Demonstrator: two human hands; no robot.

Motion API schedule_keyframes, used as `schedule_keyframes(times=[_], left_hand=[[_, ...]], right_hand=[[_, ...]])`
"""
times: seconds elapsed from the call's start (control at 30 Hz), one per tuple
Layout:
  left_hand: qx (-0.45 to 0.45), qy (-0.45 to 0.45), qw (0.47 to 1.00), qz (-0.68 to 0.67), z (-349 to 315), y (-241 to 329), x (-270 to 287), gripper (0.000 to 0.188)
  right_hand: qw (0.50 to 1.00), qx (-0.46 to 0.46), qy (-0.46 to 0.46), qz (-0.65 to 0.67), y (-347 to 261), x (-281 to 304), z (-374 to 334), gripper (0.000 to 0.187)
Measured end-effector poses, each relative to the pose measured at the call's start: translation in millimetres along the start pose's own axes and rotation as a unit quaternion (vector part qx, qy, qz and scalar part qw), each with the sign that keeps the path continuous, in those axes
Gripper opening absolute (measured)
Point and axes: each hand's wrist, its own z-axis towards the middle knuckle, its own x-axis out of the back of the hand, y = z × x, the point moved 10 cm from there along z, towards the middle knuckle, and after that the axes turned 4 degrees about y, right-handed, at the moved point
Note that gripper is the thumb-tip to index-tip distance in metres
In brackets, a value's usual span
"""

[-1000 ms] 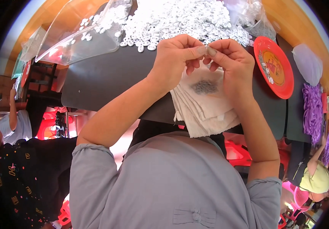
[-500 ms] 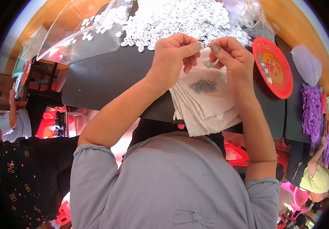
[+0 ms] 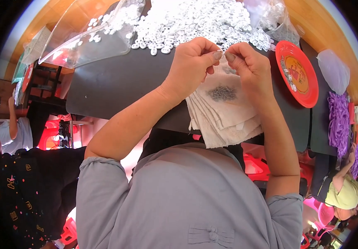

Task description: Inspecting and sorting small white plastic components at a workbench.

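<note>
Above a folded cream cloth [image 3: 229, 118], my two hands meet almost tip to tip. My left hand [image 3: 189, 62] pinches thumb against forefinger. Facing it, my right hand [image 3: 251, 68] pinches in the same way. A speck of white shows between the fingertips, too small to name. On the cloth below lies a pile of tiny grey metal pieces [image 3: 222, 93], with a smaller grey patch partly hidden near my right fingers. Just beyond the hands spreads a big heap of small white oval pieces with holes [image 3: 195, 23].
A clear plastic bin [image 3: 91, 50] with some white pieces tilts at the far left. To the right a red plate [image 3: 307, 93] holds a few small pieces. Beyond it are a plastic bag [image 3: 334, 70] and purple cord bundles [image 3: 339, 124]. Other people sit at both sides.
My hands have drawn closer together, the right one shifting left and the left one slightly right, so the fingertips now nearly touch. The cloth and heap look the same.
</note>
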Motion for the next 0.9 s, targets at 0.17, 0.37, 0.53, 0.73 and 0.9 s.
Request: schedule_keyframes(times=[0.17, 0.37, 0.53, 0.73, 0.9], left_hand=[[-0.009, 0.009, 1.0, 0.022, -2.6, 3.8, 0.0, 0.009], [-0.041, 0.02, 0.997, 0.062, -4.1, 4.6, 1.0, 0.008], [-0.087, 0.041, 0.994, 0.048, -7.9, 9.7, 3.2, 0.006], [-0.07, 0.035, 0.997, 0.027, -4.2, 13.5, 5.4, 0.007], [-0.006, 0.028, 0.999, -0.033, 0.1, 3.8, 7.9, 0.008]], right_hand=[[1.0, 0.024, 0.008, -0.017, -5.7, 1.1, -0.7, 0.006], [0.993, 0.088, 0.024, -0.074, -18.4, 0.0, -3.6, 0.004], [0.998, 0.048, 0.016, -0.041, -15.3, -6.7, -4.4, 0.006], [0.999, -0.03, 0.025, 0.028, 0.8, -10.2, -3.7, 0.007], [0.995, -0.087, 0.0, 0.048, 10.3, -4.4, -0.7, 0.009]])
